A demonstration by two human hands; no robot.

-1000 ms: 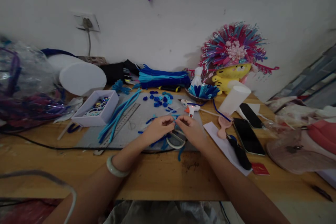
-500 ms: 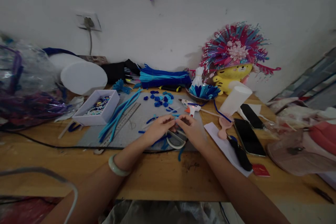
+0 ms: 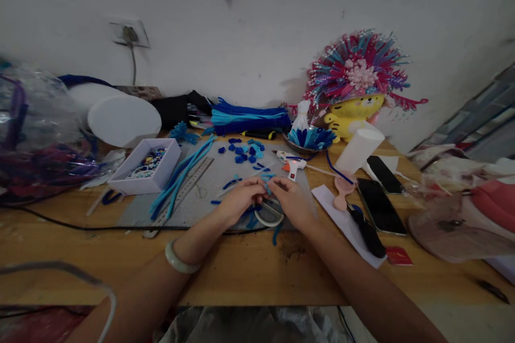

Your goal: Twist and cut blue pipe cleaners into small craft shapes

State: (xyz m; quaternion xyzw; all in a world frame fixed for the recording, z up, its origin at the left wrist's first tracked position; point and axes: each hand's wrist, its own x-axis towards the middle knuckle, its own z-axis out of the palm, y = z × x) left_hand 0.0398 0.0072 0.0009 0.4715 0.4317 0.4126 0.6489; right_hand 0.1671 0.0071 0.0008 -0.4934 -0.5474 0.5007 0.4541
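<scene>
Over the grey mat (image 3: 209,185), my left hand (image 3: 245,197) and my right hand (image 3: 290,198) meet fingertip to fingertip. Both are closed on a short light-blue pipe cleaner piece (image 3: 267,186), mostly covered by the fingers. Just beneath them lie scissors with pale handles (image 3: 270,221) and loose blue pipe cleaner scraps. Small blue pipe cleaner flowers (image 3: 240,158) sit farther back on the mat. Behind my right hand rests a white and orange glue gun (image 3: 295,168).
Left of the hands are long blue pipe cleaners (image 3: 181,174), a steel ruler (image 3: 187,187) and a white box of beads (image 3: 145,171). To the right lie a pink comb (image 3: 341,195) and phones (image 3: 380,206). A plush toy with a colourful headdress (image 3: 356,110) stands behind. A black cable (image 3: 100,228) crosses the table.
The fingers have shifted slightly around the light-blue piece, and more of it shows between them. The whole view has moved a little; the things on the table stay in place.
</scene>
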